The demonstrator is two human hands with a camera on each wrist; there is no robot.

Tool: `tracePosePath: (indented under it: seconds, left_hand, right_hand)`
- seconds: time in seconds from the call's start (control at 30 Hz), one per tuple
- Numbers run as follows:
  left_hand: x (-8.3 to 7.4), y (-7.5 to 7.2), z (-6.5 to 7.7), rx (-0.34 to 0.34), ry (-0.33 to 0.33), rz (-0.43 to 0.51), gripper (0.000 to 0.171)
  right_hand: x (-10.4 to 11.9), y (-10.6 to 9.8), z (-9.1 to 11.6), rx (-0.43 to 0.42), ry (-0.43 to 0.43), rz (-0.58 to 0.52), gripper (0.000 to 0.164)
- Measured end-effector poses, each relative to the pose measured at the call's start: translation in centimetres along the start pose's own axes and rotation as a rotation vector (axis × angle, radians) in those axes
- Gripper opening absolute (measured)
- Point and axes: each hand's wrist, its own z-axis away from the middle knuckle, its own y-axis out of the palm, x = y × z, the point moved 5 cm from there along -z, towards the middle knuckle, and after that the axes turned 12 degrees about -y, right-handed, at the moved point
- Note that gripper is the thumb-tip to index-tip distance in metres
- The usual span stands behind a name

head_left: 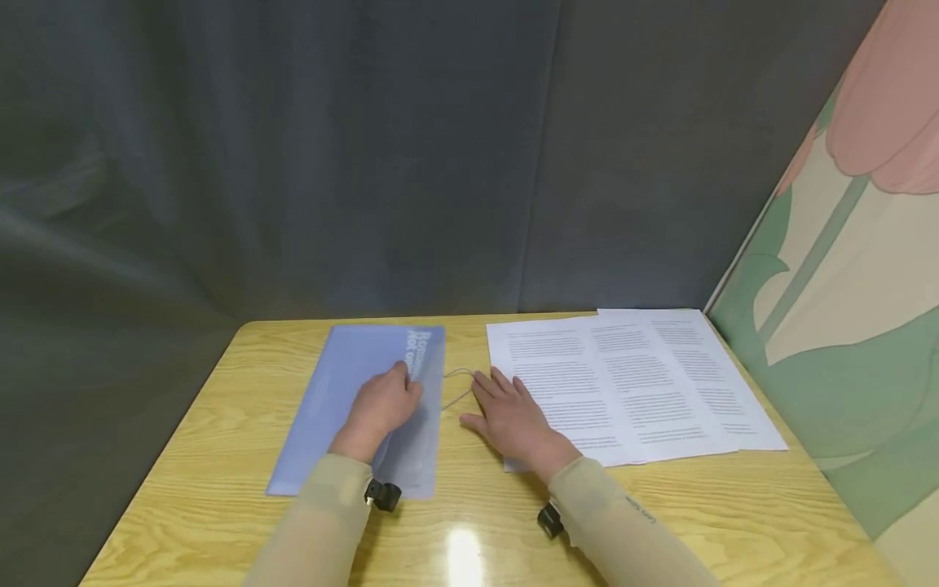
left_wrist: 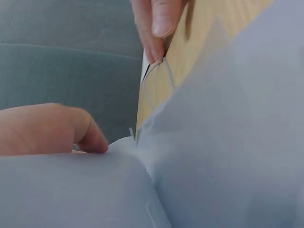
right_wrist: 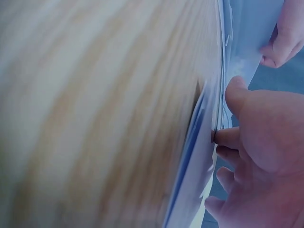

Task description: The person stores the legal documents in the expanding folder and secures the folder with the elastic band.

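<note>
Our left hand (head_left: 381, 403) pinches the lifted cover (left_wrist: 76, 190) of the translucent blue plastic folder (head_left: 315, 432), on the pale wooden table (head_left: 198, 481); our right hand (head_left: 509, 416), fingers extended, touches its thin grey cord (head_left: 456, 400). We judge the folder light, flexible, slippery, best held by its edge.

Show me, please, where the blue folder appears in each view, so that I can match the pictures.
Head: the blue folder lies left of centre in the lower half.
Left wrist: it covers much of the right side and the bottom.
Right wrist: part of it shows at the top right.
Shared landmark: the right hand, right of centre in the head view, top centre in the left wrist view, lower right in the right wrist view.
</note>
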Motion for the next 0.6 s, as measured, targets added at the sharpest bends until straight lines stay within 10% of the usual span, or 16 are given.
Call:
tracePosePath:
  seconds: [0.33, 0.6]
  left_hand:
    - [-0.5, -2.1, 2.9, -0.181, 0.014, 0.152, 0.019]
    - [4.2, 0.0, -1.1, -0.256, 0.073, 0.247, 0.018]
  right_hand:
    - [-0.1, 0.0, 0.0, 0.000, 0.002, -0.006, 0.073]
    - [0.2, 0.0, -0.1, -0.042, -0.013, -0.025, 0.071]
